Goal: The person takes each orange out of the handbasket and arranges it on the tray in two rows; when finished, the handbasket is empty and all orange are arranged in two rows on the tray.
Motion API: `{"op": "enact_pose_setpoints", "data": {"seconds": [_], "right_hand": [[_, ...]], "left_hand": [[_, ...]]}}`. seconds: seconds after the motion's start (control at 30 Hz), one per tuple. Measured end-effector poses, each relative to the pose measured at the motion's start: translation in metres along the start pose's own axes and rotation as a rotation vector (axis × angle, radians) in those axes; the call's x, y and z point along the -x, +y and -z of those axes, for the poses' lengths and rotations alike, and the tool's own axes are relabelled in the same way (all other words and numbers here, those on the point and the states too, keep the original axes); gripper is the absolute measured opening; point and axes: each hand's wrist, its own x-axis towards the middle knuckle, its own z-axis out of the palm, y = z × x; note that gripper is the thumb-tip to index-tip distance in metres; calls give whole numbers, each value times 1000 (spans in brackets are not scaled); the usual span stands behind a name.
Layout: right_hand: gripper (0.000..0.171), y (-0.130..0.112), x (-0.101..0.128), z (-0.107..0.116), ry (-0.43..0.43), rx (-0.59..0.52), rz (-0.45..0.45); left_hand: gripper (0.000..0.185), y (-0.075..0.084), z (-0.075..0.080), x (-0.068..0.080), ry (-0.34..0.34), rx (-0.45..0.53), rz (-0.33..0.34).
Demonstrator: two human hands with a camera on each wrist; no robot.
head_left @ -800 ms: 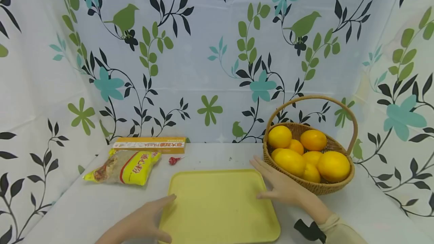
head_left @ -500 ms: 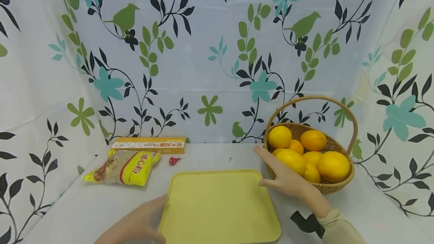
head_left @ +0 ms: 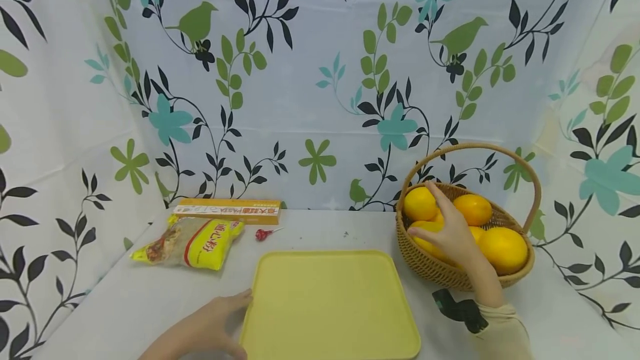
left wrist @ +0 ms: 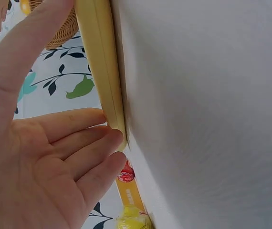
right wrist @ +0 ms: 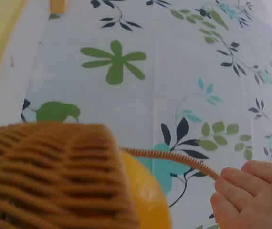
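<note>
The right hand (head_left: 450, 232) is inside the wicker basket (head_left: 440, 271), laid over the front orange (head_left: 425, 238), fingers spread and reaching toward the fruit behind; the head view suggests they are starting to curve round it, but whether a real grasp has closed cannot be told, and the right wrist view shows only fingertips (right wrist: 231, 200) near the basket handle (right wrist: 174, 157). The left hand (head_left: 210, 329) lies flat on the white table (head_left: 325, 226) with relaxed, straight fingers (left wrist: 78, 143) touching the near-left edge of the yellow tray (head_left: 330, 304); it holds nothing and seems only to steady the tray. The tray sits bare in front of the person, just left of the basket, which stands at the right of the table heaped with oranges and other yellow citrus. By the look of it the step in hand is picking a fruit out of the basket. The next move calls for closing the fingers fully round one orange, lifting it clear of the rim and under the arched handle without dislodging its neighbours. Further left, apart from the work, lie a yellow noodle packet (head_left: 192, 243), a long orange box (head_left: 227, 211) and a small red lollipop (head_left: 261, 233)
</note>
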Motion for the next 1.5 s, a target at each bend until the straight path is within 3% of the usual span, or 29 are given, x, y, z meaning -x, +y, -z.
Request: {"op": "enact_pose_setpoints", "data": {"seconds": [0.1, 0.23, 0.47, 0.8, 0.97, 1.13, 1.3, 1.4, 1.5], "right_hand": [[83, -8, 3, 8, 24, 53, -97], [87, 0, 4, 11, 7, 105, -199], [99, 15, 10, 17, -110, 168, -351], [95, 52, 16, 22, -283, 199, -435], [96, 42, 17, 20, -314, 150, -434], [94, 27, 15, 22, -290, 129, -458], [87, 29, 13, 21, -261, 128, -437], [80, 32, 12, 20, -161, 118, -414], [75, 38, 12, 19, 10, 84, -405]], "left_hand": [[90, 1, 0, 0, -1, -20, -4], [91, 2, 1, 0, 4, -38, -7], [91, 1, -1, 0, 15, -28, -11], [94, 4, -2, 2, -6, 49, 65], [96, 4, -1, 1, -4, 57, 89], [96, 2, -3, 0, 8, 77, 75], [95, 1, -6, 0, 2, 67, 74], [94, 2, -5, 0, -3, 70, 79], [95, 3, -4, 0, -8, 82, 93]]}}
